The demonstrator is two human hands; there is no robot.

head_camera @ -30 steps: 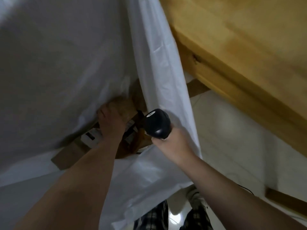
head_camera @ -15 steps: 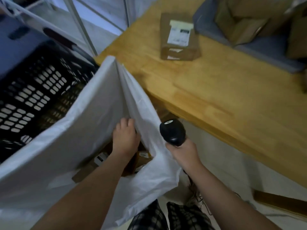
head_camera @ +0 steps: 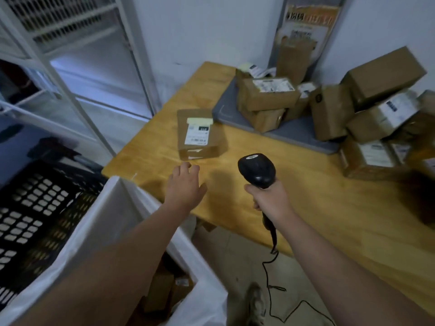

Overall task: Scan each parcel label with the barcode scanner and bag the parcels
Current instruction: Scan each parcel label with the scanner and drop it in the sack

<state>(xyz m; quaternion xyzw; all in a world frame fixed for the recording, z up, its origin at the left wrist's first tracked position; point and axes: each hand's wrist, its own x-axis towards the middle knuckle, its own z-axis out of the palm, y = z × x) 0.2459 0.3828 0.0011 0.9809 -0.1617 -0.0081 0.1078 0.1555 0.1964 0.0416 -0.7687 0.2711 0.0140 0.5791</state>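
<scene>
A small brown parcel (head_camera: 200, 134) with a white label on top lies alone near the left end of the wooden table (head_camera: 306, 208). My left hand (head_camera: 184, 187) hovers just short of it with fingers spread and holds nothing. My right hand (head_camera: 270, 200) grips the handle of the black barcode scanner (head_camera: 257, 170), head pointing toward the table. The white bag (head_camera: 113, 222) stands open at the lower left, with brown parcels (head_camera: 164, 290) inside it.
Several labelled brown boxes (head_camera: 329, 109) are piled on a grey mat (head_camera: 294, 130) at the back right of the table. A black slotted crate (head_camera: 35, 208) sits left of the bag, white shelving (head_camera: 70, 67) behind it. The scanner cable (head_camera: 270, 278) trails to the floor.
My left hand came out of the bag and moved up over the table toward the lone parcel. My view rose from the bag to the table. The scanner lifted above the tabletop.
</scene>
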